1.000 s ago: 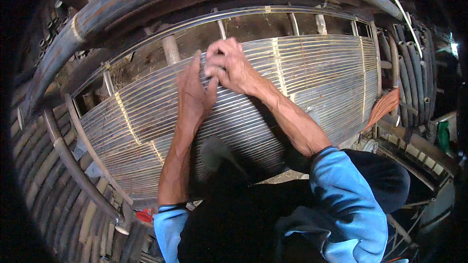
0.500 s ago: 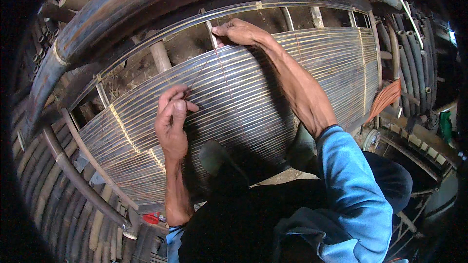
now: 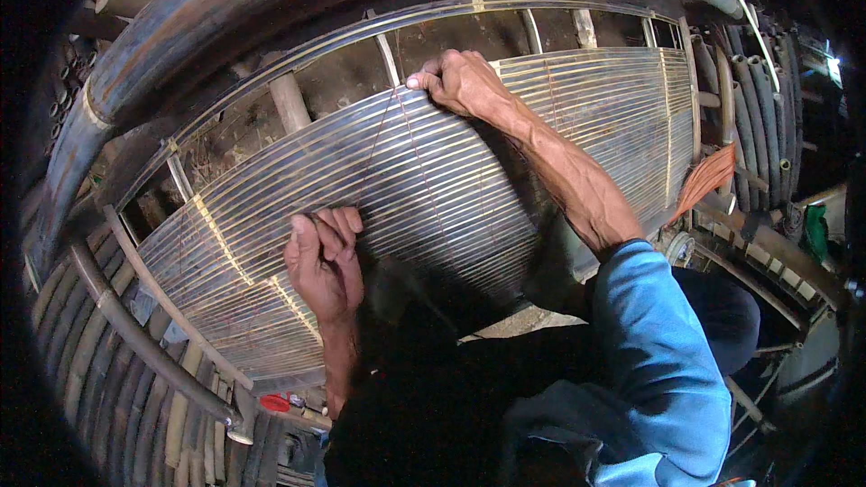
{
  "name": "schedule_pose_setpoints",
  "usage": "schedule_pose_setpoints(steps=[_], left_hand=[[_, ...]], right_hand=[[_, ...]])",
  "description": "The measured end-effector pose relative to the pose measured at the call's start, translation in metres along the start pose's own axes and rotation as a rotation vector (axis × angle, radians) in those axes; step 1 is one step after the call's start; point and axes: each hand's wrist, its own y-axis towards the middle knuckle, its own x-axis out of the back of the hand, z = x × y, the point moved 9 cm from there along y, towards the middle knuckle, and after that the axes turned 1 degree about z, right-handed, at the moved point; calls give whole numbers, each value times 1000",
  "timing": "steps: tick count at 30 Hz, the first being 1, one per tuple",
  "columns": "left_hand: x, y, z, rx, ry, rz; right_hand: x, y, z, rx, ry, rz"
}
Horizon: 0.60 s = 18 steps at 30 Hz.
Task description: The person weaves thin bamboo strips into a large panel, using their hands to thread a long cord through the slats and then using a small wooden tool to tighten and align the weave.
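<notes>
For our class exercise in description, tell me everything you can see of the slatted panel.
The slatted panel is broad, made of many narrow, nearly parallel strips, dark grey with pale yellowish lines, perhaps split bamboo. Reddish cords cross the strips, as do pale bands toward both ends. It fills the middle of the view between two wooden side rails, its lines curved by the lens. The right hand touches its upper edge, where a dark thread runs down toward the curled left hand.
</notes>
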Motion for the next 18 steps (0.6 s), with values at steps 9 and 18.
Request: schedule_pose_setpoints(steps=[9,18], left_hand=[[5,-11,7,22,60,-75],[10,-29,10,32,19,-122]], right_hand=[[-4,-65,113,782,20,-240],[-31,-84,119,664,191,-49]])
